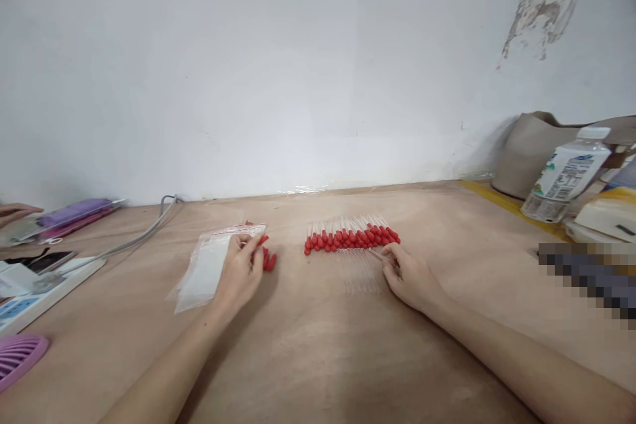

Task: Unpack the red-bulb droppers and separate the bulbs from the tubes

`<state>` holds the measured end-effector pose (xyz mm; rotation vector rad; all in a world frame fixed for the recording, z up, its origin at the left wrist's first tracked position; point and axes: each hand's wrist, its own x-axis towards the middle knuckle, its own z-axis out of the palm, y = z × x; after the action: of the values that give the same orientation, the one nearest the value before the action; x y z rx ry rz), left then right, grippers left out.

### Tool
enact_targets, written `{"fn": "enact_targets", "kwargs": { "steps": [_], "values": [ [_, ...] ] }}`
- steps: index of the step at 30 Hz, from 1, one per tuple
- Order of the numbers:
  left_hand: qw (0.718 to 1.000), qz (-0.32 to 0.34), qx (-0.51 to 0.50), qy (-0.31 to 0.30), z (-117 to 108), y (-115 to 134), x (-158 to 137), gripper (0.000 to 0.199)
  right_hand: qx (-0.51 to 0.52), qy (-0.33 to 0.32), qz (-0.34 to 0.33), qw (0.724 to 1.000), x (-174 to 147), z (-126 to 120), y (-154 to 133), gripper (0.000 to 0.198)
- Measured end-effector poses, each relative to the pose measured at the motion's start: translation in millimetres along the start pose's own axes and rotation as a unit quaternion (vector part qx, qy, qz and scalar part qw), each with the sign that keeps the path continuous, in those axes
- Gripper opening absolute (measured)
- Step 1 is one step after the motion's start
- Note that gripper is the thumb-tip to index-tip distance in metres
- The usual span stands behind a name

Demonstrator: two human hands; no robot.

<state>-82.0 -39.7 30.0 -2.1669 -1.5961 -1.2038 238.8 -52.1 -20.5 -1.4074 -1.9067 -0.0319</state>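
Observation:
At the left, my left hand [241,271] is closed in a pinch, with a red rubber bulb [264,239] at its fingertips. Just under those fingers lie a few more loose red bulbs [269,261], and clear zip bags [199,278] are stacked beneath and beside the hand. My right hand [412,278] pinches a thin clear dropper tube [378,255], its tip pointing left. Near it, bare clear tubes [358,271] lie side by side on the table. Behind them is a row of droppers [348,238] with red bulbs toward me and clear tubes toward the wall.
On the right stand a plastic bottle [566,175] and a grey-brown bag [521,152]. To the left are a white power strip [64,285] with a grey cable [149,228], a purple packet [74,212] and a pink slatted object [20,358]. Another person's hand [17,210] shows at the left edge.

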Motion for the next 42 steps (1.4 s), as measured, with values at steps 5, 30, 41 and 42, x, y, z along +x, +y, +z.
{"fn": "enact_targets", "kwargs": {
  "steps": [5,30,41,42],
  "values": [
    [0.994,-0.109,-0.003,-0.003,-18,-35,13,0.031,0.003,-0.008,-0.029,1.000,0,2,-5,0.015],
    [0.986,0.076,0.135,-0.067,7,-7,-4,0.021,-0.068,-0.057,-0.097,0.991,-6,-2,-15,0.035],
    [0.982,0.062,0.162,-0.072,61,41,17,0.028,-0.027,-0.049,-0.045,0.997,-5,-1,-10,0.028],
    [0.982,0.051,0.166,-0.068,65,41,19,0.029,-0.025,-0.049,-0.041,0.998,-4,-1,-10,0.028]
  ]
}}
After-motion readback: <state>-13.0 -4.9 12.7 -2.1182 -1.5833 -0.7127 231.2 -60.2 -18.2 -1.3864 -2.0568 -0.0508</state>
